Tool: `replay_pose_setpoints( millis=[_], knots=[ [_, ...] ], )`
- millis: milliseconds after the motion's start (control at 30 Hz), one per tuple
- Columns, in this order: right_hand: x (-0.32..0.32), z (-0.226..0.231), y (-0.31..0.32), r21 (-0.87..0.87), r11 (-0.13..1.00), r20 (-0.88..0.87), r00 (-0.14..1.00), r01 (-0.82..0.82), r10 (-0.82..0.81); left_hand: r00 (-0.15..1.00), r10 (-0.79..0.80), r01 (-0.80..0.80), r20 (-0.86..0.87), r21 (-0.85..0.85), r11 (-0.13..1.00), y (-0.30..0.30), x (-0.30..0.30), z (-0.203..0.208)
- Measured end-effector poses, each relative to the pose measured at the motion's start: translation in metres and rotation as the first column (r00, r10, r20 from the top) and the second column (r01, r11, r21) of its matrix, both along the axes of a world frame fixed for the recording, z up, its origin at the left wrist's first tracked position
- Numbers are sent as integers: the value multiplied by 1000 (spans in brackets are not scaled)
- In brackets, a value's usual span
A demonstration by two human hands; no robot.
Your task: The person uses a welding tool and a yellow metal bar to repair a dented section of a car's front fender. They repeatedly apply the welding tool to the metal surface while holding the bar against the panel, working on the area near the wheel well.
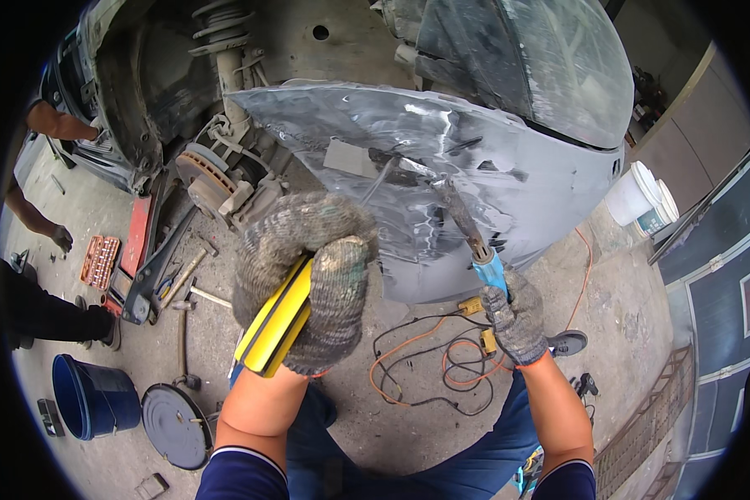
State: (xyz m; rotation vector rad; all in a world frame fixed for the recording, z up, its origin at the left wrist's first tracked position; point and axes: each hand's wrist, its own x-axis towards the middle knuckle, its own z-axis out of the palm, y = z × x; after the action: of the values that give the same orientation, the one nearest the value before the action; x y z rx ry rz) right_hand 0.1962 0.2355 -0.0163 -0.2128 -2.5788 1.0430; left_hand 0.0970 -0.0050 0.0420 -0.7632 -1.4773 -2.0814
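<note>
My left hand (333,275), in a grey knit glove, is closed around the yellow and black handle of a screwdriver (279,321). Its thin metal shaft slants out past the fist toward a crack in a grey car bumper cover (542,192). In my right hand (515,321), gloved alike, is a hot-air tool (490,271) with a blue handle and a long metal tube. The tube's end meets or nearly meets the same cracked spot as the shaft's tip. Dark and whitish scuffs surround the crack, with a pale rectangular patch (350,158) to its left.
Behind the bumper cover are an exposed brake disc (204,175) and a coil spring (222,25). Cables (442,367) coil on the floor below. Hammers (183,275), a blue bucket (96,396) and a round lid (175,425) lie left. Another person's arm (58,125) reaches in there. White buckets (637,196) stand right.
</note>
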Motion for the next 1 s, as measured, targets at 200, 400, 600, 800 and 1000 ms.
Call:
replay_pose_setpoints(
  millis=[200,400,600,800,1000],
  knots=[
    [-2,-3,2,38,999,-42,999,2,0,998,-29,28,-64,-20,999,-3,-5,-2],
    [2,-6,3,70,998,-61,998,7,-3,999,-39,41,-30,69,997,2,-2,-3],
    [-3,-6,0,13,1000,-86,996,26,-25,998,-60,62,-24,47,997,1,-1,-2],
    [4,-5,3,-35,999,14,1000,28,-28,992,3,-4,-123,-12,1000,-1,-9,-10],
    [-1,0,-3,-22,1000,-44,999,12,-13,996,-43,44,-73,18,999,-1,-3,-4]
  ],
)
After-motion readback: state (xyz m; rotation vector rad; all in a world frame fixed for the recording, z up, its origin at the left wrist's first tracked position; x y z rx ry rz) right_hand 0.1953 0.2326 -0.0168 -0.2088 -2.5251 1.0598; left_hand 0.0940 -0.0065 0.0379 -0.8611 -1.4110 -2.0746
